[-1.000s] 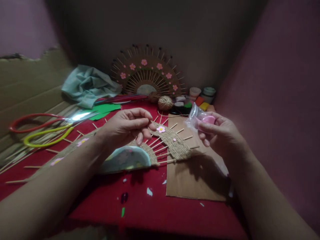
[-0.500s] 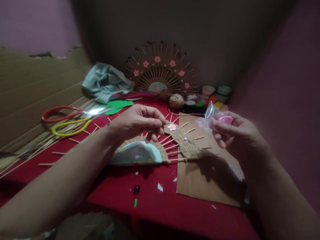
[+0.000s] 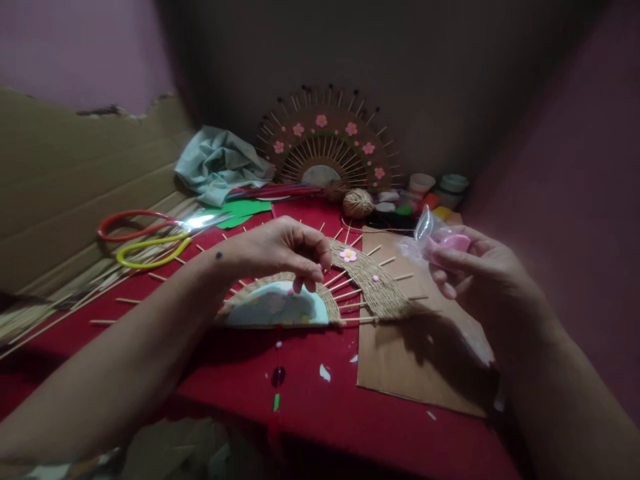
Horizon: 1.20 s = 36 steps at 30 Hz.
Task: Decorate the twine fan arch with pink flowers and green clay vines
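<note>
My left hand (image 3: pixel 295 252) hovers over the woven fan, thumb and fingertips pinched together on what looks like a tiny piece of pink clay. In my right hand (image 3: pixel 493 273), held up at the right, is a lump of pink clay (image 3: pixel 454 243) partly wrapped in a clear plastic bag (image 3: pixel 425 230). Below lies the half-round fan of sticks and woven twine (image 3: pixel 385 293), with a pale blue half-disc (image 3: pixel 280 307) at its base. A pink flower with a yellow centre (image 3: pixel 349 255) and a pink dot (image 3: pixel 375 279) sit on the twine band. My left hand hides part of the fan.
A finished-looking flowered fan (image 3: pixel 327 123) stands against the back wall. Large scissors (image 3: pixel 150 240) lie at left by thin sticks and a bluish cloth (image 3: pixel 220 163). A twine ball (image 3: pixel 357 203) and small tubs (image 3: pixel 453 190) sit behind; cardboard (image 3: pixel 400 367) lies under the fan's right side.
My left hand has dipped, its fingertips now lower and curled more downward. My right hand still holds the clay and bag. The whole view has shifted slightly.
</note>
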Motion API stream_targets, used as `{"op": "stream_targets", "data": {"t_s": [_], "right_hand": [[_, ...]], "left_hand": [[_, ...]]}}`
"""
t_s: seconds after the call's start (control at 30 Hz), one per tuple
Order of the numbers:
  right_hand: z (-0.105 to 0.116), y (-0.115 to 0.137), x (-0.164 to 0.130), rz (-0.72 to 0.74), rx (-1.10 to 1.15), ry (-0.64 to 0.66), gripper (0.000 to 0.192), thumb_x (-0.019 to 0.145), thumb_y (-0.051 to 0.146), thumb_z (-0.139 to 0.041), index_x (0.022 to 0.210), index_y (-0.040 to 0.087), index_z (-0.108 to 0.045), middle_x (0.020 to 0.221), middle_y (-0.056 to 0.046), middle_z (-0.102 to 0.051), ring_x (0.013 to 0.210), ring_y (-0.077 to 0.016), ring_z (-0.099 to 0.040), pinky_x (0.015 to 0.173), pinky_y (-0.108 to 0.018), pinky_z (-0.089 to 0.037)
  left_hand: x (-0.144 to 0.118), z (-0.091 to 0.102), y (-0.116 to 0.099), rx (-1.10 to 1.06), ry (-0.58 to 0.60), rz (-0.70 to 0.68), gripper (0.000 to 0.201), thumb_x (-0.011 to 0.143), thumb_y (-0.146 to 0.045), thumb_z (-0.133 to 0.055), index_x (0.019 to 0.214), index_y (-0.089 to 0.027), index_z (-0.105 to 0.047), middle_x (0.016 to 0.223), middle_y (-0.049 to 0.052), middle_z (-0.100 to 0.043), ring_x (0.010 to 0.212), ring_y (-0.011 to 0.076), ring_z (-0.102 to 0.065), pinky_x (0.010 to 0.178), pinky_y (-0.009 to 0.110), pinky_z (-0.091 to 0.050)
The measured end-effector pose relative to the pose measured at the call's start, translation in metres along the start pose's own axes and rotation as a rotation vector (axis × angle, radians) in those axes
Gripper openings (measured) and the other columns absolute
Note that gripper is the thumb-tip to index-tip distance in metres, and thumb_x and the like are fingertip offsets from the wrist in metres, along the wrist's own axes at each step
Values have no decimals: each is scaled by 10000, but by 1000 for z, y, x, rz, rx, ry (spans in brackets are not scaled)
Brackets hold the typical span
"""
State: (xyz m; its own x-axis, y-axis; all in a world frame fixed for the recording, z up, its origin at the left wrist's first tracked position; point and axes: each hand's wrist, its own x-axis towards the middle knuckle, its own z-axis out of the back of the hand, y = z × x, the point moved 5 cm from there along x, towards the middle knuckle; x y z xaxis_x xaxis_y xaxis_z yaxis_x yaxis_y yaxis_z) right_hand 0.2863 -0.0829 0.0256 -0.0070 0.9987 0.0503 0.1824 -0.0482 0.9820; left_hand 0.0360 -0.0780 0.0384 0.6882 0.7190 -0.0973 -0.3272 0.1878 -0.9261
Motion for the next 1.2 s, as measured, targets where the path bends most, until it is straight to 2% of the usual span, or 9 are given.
{"op": "stream_targets", "data": {"t_s": [0.1, 0.2, 0.37, 0.6, 0.87, 0.97, 1.07, 1.13, 1.2], "right_hand": [[0, 0, 0, -10, -10, -7, 390, 502, 195, -828, 792, 188, -568, 596, 14, -599, 407, -96, -523, 256, -148, -336], [0, 0, -1, -10, -19, -5, 381, 520, 202, -818, 803, 200, -563, 610, 11, -607, 407, -98, -527, 256, -148, -333], [-2, -1, -1, -19, -36, 4, 349, 542, 195, -807, 787, 201, -558, 610, 8, -593, 413, -99, -529, 264, -154, -326], [-6, 3, -7, -54, -65, -7, 297, 616, 178, -773, 811, 214, -552, 630, 7, -585, 448, -92, -523, 299, -161, -344], [-5, 0, -4, -31, -31, 54, 340, 572, 200, -799, 807, 210, -553, 600, 8, -598, 408, -105, -531, 273, -162, -330], [-7, -3, -5, -25, -56, 97, 335, 602, 195, -793, 844, 208, -562, 589, 6, -608, 418, -114, -543, 287, -172, -354], [-17, -6, -8, -25, -97, 222, 293, 656, 234, -783, 852, 196, -569, 573, 5, -612, 428, -115, -545, 337, -202, -418], [-24, -10, -10, -30, -107, 311, 270, 697, 278, -766, 867, 191, -575, 574, 6, -617, 439, -116, -551, 373, -222, -454], [-29, -12, -11, -31, -108, 366, 258, 738, 311, -738, 898, 190, -575, 596, 3, -631, 465, -119, -568, 401, -229, -474]], "left_hand": [[-7, -3, 4, 304, 21, -79, 115, 815, -288, -647, 818, -176, -669, 670, -6, -662, 554, 93, -594, 536, 197, -465], [-15, -6, 5, 668, -23, -204, 123, 848, -308, -628, 865, -219, -711, 769, 3, -667, 717, 117, -591, 645, 213, -435], [-21, -15, 7, 845, 21, -233, 158, 853, -197, -584, 852, -240, -736, 762, 6, -597, 731, 119, -531, 650, 212, -378], [-19, -14, 13, 774, 10, -87, 155, 782, -136, -573, 751, -215, -703, 771, -3, -571, 693, 111, -521, 624, 204, -368], [-17, -5, 18, 760, 40, -91, 87, 788, -196, -646, 831, -227, -715, 799, 2, -629, 766, 131, -559, 671, 209, -395], [-18, 1, 15, 675, -72, -178, 101, 835, -250, -621, 862, -223, -714, 789, 5, -649, 755, 126, -567, 672, 215, -409], [-21, 5, 4, 485, -292, -259, 110, 864, -249, -601, 899, -214, -699, 857, 9, -675, 799, 119, -600, 718, 209, -444], [-23, 2, -6, 348, -409, -294, 97, 855, -232, -621, 917, -226, -695, 897, 0, -688, 849, 116, -618, 764, 198, -459], [-22, -7, -17, 254, -435, -313, 120, 851, -242, -631, 952, -236, -696, 950, 4, -693, 912, 131, -627, 805, 207, -472]]}}
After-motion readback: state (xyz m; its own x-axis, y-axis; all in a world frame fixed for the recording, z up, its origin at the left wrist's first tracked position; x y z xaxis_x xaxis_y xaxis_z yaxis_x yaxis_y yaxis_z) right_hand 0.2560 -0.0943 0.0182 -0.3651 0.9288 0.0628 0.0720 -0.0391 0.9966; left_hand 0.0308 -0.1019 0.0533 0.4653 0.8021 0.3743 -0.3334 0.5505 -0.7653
